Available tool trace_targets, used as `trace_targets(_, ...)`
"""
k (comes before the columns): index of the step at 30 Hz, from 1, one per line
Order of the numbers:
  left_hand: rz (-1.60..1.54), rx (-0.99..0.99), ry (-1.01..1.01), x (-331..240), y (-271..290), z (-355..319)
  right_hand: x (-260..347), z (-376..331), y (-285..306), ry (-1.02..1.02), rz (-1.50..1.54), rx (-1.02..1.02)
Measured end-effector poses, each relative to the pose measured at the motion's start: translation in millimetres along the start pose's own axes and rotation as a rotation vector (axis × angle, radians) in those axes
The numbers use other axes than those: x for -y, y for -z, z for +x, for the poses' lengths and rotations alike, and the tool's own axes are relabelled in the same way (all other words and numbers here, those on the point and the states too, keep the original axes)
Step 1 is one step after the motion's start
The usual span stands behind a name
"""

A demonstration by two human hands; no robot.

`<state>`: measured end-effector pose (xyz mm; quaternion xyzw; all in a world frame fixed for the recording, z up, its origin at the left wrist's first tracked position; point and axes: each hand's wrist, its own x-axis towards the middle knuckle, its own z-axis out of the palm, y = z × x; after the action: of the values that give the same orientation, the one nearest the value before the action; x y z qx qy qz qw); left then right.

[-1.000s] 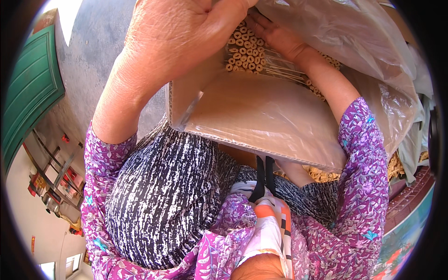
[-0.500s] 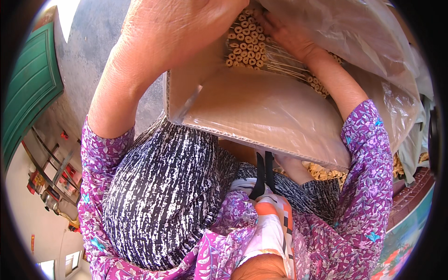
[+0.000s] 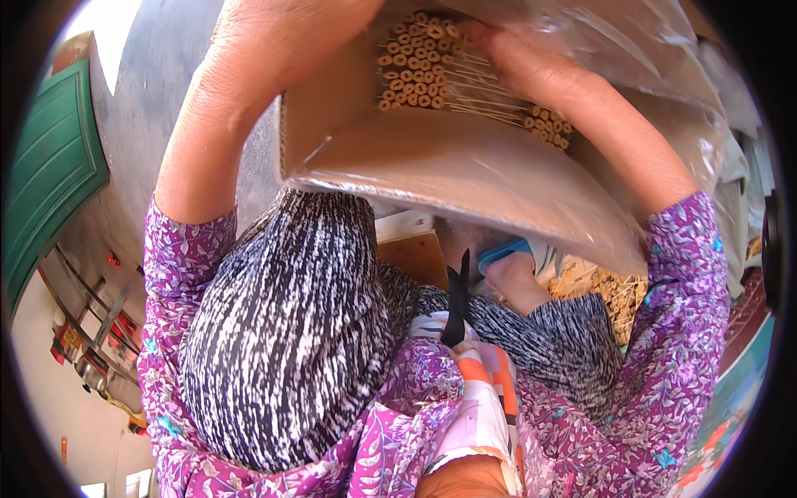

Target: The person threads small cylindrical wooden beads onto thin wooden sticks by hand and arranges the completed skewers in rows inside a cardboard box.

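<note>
A cardboard box (image 3: 465, 153), lined with clear plastic film (image 3: 631, 50), is tilted over my lap. Inside, tan hollow ring-shaped pieces (image 3: 419, 70) are stacked in rows at one end of thin pale sticks (image 3: 481, 91). More of these rings (image 3: 548, 126) lie at the sticks' other end. My right hand (image 3: 531, 66) reaches into the box over the sticks, its fingers stretched toward the stacked rings; some fingertips are hidden. At the box's upper left is my left hand (image 3: 307, 25), its fingers beyond the top edge of the picture.
Below the box are a bare foot with a blue slipper (image 3: 502, 251) and a heap of tan pieces (image 3: 614, 290) on the right. A wooden piece (image 3: 415, 256) stands between my knees. A green panelled door (image 3: 58, 174) is at the far left.
The box has shifted left and slightly up, its near edge tilting, so the slipper and more of the heap show. My right hand has moved a little within the box.
</note>
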<state>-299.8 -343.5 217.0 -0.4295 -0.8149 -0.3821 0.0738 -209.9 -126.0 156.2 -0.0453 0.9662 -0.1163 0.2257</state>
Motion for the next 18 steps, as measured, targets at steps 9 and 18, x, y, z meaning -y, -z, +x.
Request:
trace_targets(9, 0.519, 0.037, -0.248, -18, 16, -6, -58, -62, 16, 0.168, -0.103, -0.295)
trace_targets(18, 0.653, 1.466, 0.143, 4, -59, 2, -24, -85, 67, 0.121, -0.066, 0.053)
